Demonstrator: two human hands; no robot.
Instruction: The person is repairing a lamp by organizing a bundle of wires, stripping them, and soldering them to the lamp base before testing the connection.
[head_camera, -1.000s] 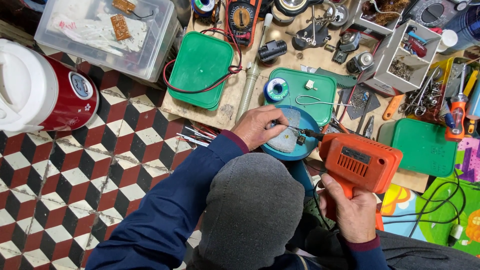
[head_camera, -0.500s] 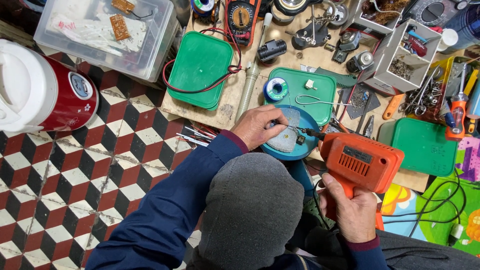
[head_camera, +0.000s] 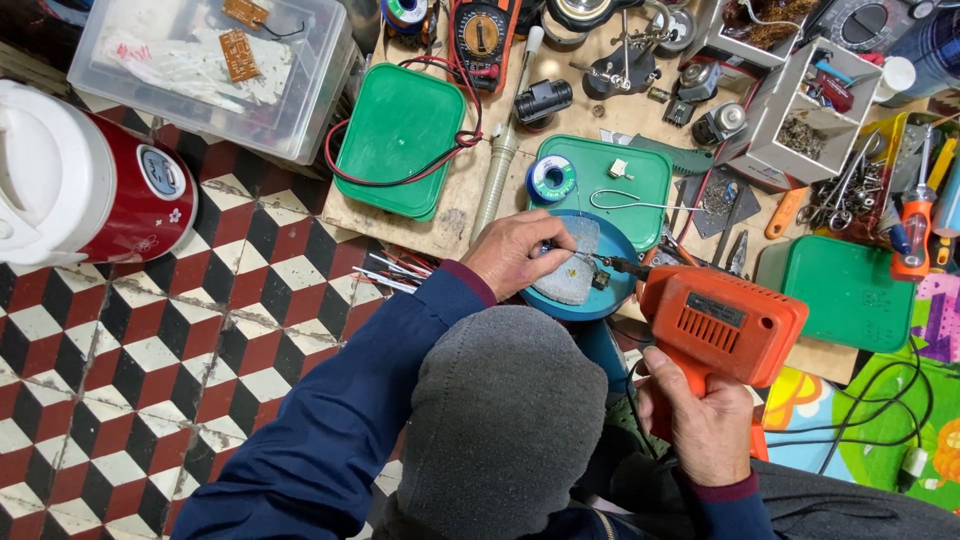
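Matt orange plastic soldering gun (head_camera: 722, 322); glossy green plastic lids (head_camera: 399, 137); worn bare wood tabletop (head_camera: 455, 205); glossy tiled floor (head_camera: 170, 340).

Three green lids (head_camera: 400, 135) (head_camera: 610, 185) (head_camera: 850, 290), one orange soldering gun (head_camera: 720, 325), one solder spool (head_camera: 551, 180), one red-and-white jug (head_camera: 90, 180)

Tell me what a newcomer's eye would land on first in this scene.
The orange soldering gun stands out most, gripped in the right hand at lower right, its tip over a round blue dish where the left hand pinches a small part. Next comes the red-and-white jug at far left on the checkered floor, then the green lid ringed by red and black wire.
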